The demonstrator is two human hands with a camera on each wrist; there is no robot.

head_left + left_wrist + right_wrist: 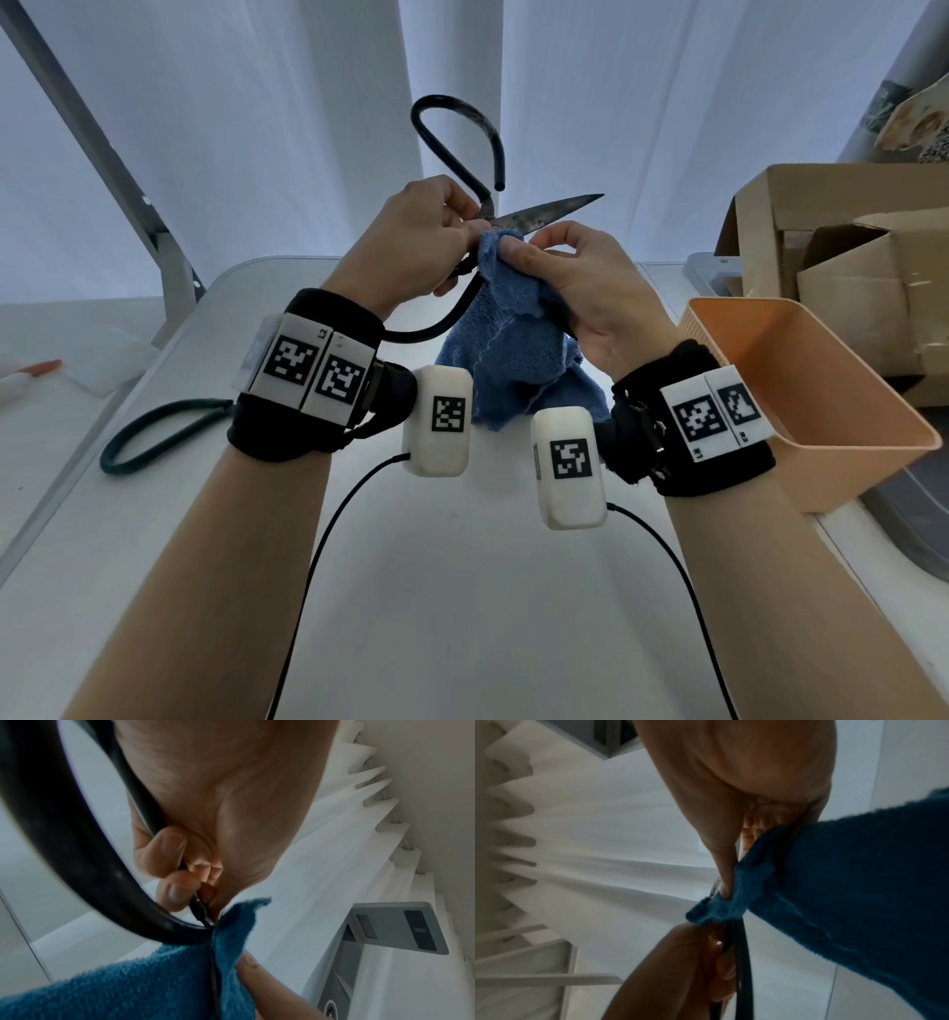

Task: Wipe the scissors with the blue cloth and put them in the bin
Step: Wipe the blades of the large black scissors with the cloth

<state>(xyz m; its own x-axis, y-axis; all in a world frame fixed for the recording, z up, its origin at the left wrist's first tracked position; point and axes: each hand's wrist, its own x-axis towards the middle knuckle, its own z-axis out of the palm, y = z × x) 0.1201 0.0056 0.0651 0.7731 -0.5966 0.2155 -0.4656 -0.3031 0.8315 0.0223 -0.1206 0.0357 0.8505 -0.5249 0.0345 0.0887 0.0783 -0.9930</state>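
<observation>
Holding: left hand (411, 241) curled round the scissors (544, 216) near the pivot, up above the desk (462, 591).
Right hand: right hand (580, 293) pinching the blue cloth (513, 349) against the blade base; the rest of the cloth hangs down.
Blades: tips point right, toward the cardboard box (847, 267).
Bin: orange bin (801, 390) on the desk just right of the right wrist.

Both forearms reach forward, raised, hands close together. The left hand (416, 241) has its fingers curled in a tight grip; the right hand (580, 293) pinches with thumb and fingers.
</observation>
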